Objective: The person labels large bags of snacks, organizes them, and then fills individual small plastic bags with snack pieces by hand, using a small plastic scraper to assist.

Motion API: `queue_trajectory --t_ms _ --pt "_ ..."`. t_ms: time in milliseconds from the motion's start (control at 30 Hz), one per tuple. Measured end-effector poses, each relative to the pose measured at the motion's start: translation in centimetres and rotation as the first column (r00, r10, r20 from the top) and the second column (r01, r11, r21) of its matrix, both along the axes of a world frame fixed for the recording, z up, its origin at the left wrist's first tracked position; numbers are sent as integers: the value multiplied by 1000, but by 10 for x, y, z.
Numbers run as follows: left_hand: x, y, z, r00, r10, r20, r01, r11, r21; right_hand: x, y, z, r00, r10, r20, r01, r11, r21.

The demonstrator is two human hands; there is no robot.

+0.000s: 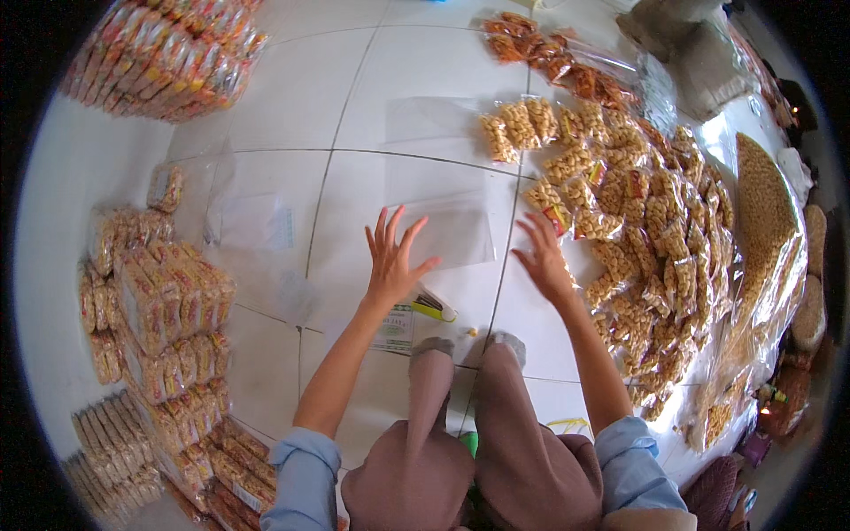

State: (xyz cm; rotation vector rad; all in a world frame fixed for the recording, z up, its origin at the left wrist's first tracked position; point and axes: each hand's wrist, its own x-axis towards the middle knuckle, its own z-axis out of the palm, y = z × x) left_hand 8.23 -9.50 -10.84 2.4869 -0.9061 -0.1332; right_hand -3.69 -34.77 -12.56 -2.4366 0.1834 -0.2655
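My left hand (393,265) hovers over the tiled floor with its fingers spread, holding nothing. Just beyond it lie flat clear plastic bags (451,229), one overlapping another. To the right, my right hand (546,260) is also spread and empty, close to the near edge of a heap of small clear snack packets (637,199) filled with pale golden pieces. Below my left hand are a stapler (433,305) with a yellow-green part and a printed card (395,326) bearing writing. A single snack crumb (472,331) rests in front of my feet.
Stacked snack packs (169,299) line the left side, with another large bundle (166,60) at the far left. Reddish-orange packets (558,60) lie at the far right. A big clear sack of loose snacks (764,245) stands beyond the heap. More plastic bags (255,219) lie at left.
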Motion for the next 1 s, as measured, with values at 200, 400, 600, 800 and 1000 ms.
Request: queue_trajectory --t_ms 200,400,600,800,1000 --pt "-8 -110 -34 902 -69 -427 -129 900 -417 -55 -50 -8 926 -373 57 377 920 -103" --pt "-64 -148 -105 664 16 -748 -280 932 -228 -69 -9 -27 906 -410 -103 410 912 -28" --pt "-91 -162 -63 347 -115 -931 -578 756 -308 -53 5 -27 880 -443 -170 460 708 535" --pt "-36 -145 -53 600 -23 -800 -644 580 -499 9 -33 -20 952 -286 110 266 950 164" --pt "-16 -125 -37 713 189 -676 -616 630 -473 21 -43 -53 970 -240 50 243 923 -299"
